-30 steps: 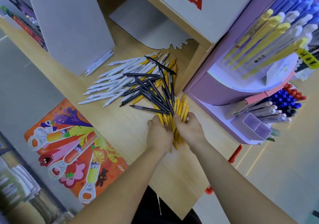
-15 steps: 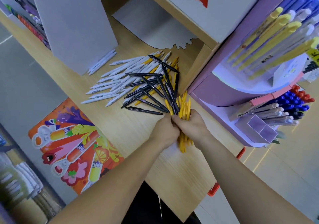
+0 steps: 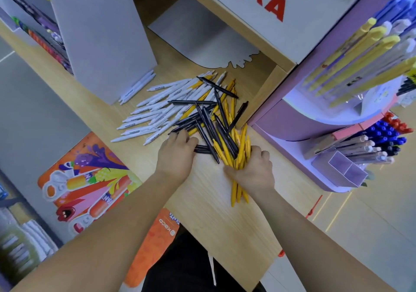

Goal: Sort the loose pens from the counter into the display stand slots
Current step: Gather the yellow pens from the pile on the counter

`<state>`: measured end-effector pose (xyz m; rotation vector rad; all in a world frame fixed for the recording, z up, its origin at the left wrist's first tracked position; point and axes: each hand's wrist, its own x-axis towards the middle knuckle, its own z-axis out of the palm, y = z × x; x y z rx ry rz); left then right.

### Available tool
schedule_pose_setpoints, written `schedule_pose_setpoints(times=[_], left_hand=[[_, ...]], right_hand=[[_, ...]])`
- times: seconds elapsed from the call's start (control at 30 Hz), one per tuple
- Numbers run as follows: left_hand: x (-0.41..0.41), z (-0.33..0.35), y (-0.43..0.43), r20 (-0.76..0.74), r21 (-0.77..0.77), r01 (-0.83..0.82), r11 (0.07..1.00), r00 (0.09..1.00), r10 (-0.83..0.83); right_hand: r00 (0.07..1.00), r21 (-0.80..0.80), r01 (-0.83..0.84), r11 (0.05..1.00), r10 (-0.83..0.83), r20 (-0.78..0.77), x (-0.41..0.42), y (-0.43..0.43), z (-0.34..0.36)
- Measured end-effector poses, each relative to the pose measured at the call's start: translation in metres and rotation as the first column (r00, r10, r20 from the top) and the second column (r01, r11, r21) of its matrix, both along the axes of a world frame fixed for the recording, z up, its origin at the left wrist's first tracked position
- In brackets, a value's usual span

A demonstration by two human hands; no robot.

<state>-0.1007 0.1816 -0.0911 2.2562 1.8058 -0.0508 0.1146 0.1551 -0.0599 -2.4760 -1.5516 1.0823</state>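
Middle of yellow pens [image 3: 241, 147] hidden in right hand [image 3: 252, 173]; display stand [image 3: 281, 120] cropped.

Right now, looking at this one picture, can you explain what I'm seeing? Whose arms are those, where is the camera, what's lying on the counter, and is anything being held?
There is no machine here. These are a person's two bare arms, filmed by one wide-angle camera worn on their head and looking down. On the wooden counter lies a loose pile: white pens to the left, and black pens crossed over yellow ones. The right hand grips a bundle of yellow pens. The left hand reaches onto the black pens; whether it grips any I cannot tell. To the right stands the purple display stand, its slots already holding pens.
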Motion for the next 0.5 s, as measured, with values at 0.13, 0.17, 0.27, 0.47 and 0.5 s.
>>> schedule_pose_setpoints(times=[0.13,0.17,0.27,0.47,0.5], left_hand=[[0.007,0.017,0.002,-0.112,-0.108,0.096,0.989,0.988,-0.108],[0.012,0.019,-0.002,-0.112,-0.167,0.084,0.982,0.988,-0.104],[0.034,0.022,-0.022,0.031,-0.289,-0.061,0.955,0.997,0.072],[0.08,0.02,-0.046,0.375,-0.509,-0.299,0.807,0.767,0.521],[0.083,0.022,-0.046,0.363,-0.5,-0.292,0.815,0.784,0.503]], right_hand=[[1.0,-0.043,-0.01,0.999,0.012,0.029,0.003,-0.002,0.001],[0.999,-0.046,-0.004,0.999,0.005,0.033,0.003,-0.003,0.002],[1.0,-0.038,0.018,0.999,-0.018,0.006,0.003,-0.006,0.003],[0.983,-0.055,0.085,0.995,-0.093,-0.161,0.008,-0.007,0.002],[0.978,-0.058,0.094,0.994,-0.103,-0.183,0.009,-0.007,0.002]])
